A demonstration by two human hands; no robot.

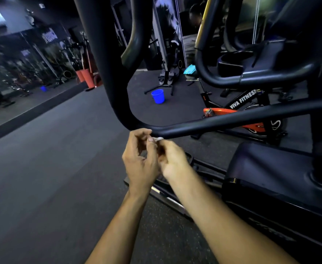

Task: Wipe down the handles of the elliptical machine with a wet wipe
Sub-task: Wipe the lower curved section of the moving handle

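Below handle (223, 121): left hand (140, 159), right hand (172, 161) pinch white wipe (158, 139); bike (251, 109) reads "VIVA FITNESS".

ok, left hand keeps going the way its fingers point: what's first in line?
Probably the black elliptical handle bar: the left hand points up at its bend, fingertips just under it, pinching a small white wipe with the right hand. Depth unclear.

a gym, dimly lit. shown by the dark rubber floor (51, 159), an elliptical machine (270, 178) with curved handles (223, 121), a spin bike (247, 103) lettered viva fitness, and racked equipment seen along the mirrored wall (23, 69).
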